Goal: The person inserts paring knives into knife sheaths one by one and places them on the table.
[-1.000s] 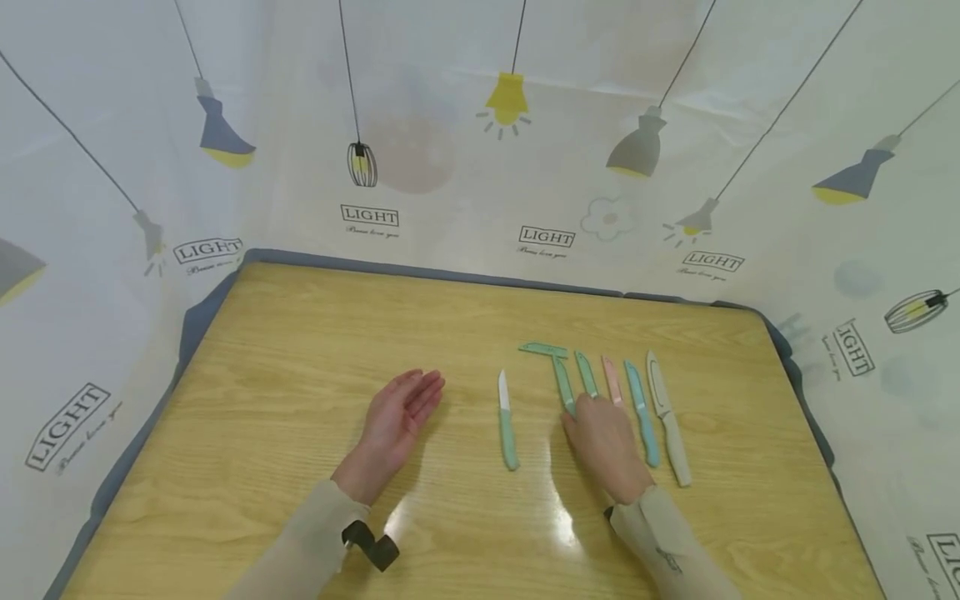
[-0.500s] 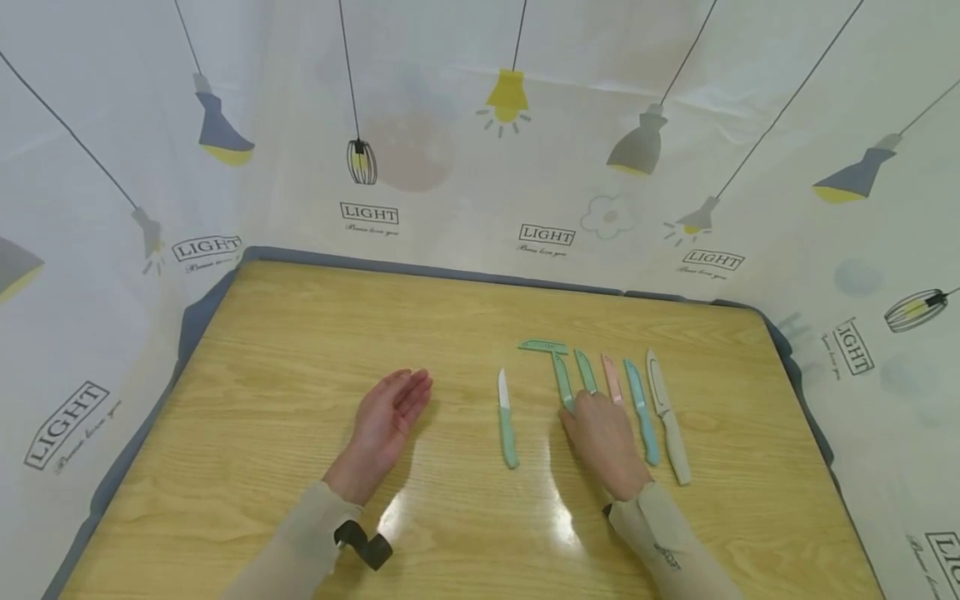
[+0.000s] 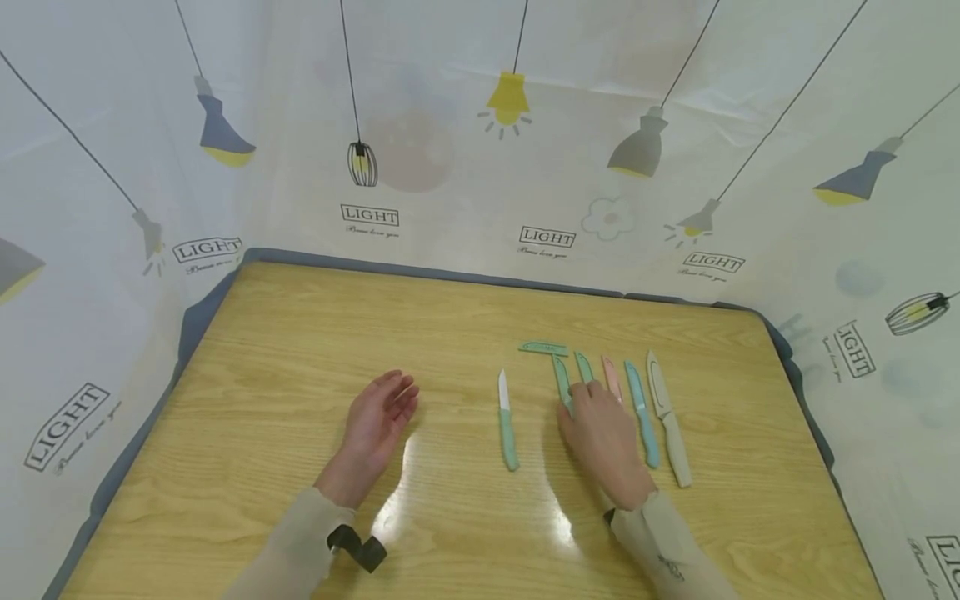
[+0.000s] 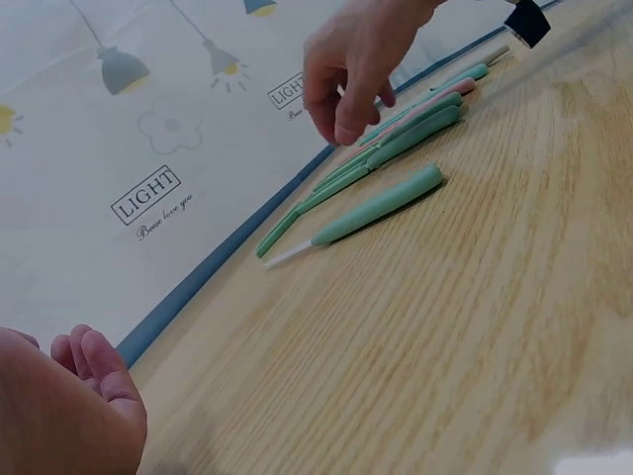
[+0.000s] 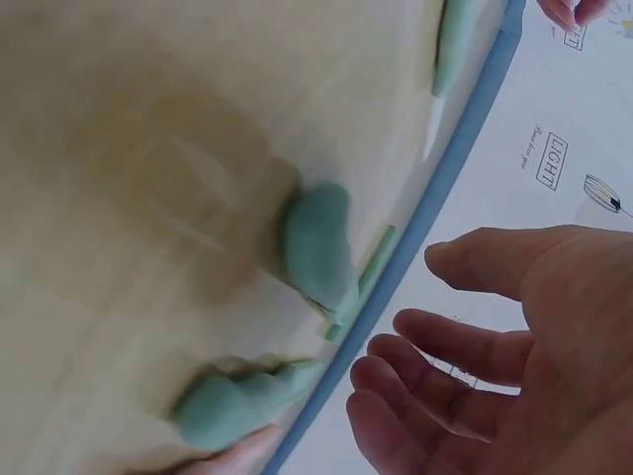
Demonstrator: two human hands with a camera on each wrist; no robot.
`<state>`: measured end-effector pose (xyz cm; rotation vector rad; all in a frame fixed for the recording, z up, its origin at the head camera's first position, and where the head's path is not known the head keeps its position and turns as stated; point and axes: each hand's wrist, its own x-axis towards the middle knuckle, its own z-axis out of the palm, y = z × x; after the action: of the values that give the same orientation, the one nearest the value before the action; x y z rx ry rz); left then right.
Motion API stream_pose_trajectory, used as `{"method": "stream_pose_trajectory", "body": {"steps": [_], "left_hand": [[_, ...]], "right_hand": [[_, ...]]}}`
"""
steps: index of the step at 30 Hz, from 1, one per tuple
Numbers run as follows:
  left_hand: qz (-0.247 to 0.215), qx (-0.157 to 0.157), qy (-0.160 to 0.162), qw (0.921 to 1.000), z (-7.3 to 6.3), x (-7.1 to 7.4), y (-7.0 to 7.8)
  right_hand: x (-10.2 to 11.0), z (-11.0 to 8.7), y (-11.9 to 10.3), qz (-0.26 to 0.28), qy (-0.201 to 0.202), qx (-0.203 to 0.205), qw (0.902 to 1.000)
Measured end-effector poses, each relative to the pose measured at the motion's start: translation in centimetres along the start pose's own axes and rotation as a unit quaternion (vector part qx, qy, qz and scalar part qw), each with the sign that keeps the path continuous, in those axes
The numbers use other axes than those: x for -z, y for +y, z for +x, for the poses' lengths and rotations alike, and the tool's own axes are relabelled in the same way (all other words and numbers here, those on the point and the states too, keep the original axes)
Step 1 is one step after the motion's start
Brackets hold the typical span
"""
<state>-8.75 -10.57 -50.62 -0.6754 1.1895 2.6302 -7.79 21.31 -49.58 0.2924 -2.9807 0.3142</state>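
My right hand (image 3: pixel 603 442) hovers over two green-handled knives with green sheaths, the left one (image 3: pixel 562 382) and the right one (image 3: pixel 584 367). In the right wrist view, its fingers and thumb are loosely bent and apart, holding nothing; the two handles (image 5: pixel 321 242) lie below. Left of it, a bare-bladed knife (image 3: pixel 508 437) with a green handle lies with its white blade pointing away. A loose green sheath (image 3: pixel 543 347) lies crosswise at the left sheathed knife's tip. My left hand (image 3: pixel 372 429) is held palm inward, fingers relaxed, with nothing in it.
To the right lie a pink knife (image 3: pixel 611 379), a blue knife (image 3: pixel 642 417) and a larger beige knife (image 3: pixel 669 421), roughly side by side. The wooden table (image 3: pixel 315 333) has a blue-grey edge, and a lamp-patterned curtain (image 3: pixel 450 217) surrounds it.
My left hand has drifted left, away from the bare knife. My right hand has shifted slightly left and its fingers look raised more. The knives lie as before.
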Motion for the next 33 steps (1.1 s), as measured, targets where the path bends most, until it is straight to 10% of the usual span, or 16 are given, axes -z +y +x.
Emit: {"method": "stream_pose_trajectory", "body": {"steps": [10,33], "left_hand": [[-0.006,-0.003,0.006,1.0,-0.2,0.8,0.8],[-0.01,-0.01,0.016,0.9998,0.0,1.7,1.8]], "right_hand": [[1.3,3.8,-0.3,-0.01,0.051,0.102,0.9934],[-0.8,11.5,0.0,0.018,-0.129,0.04,0.9907]]}}
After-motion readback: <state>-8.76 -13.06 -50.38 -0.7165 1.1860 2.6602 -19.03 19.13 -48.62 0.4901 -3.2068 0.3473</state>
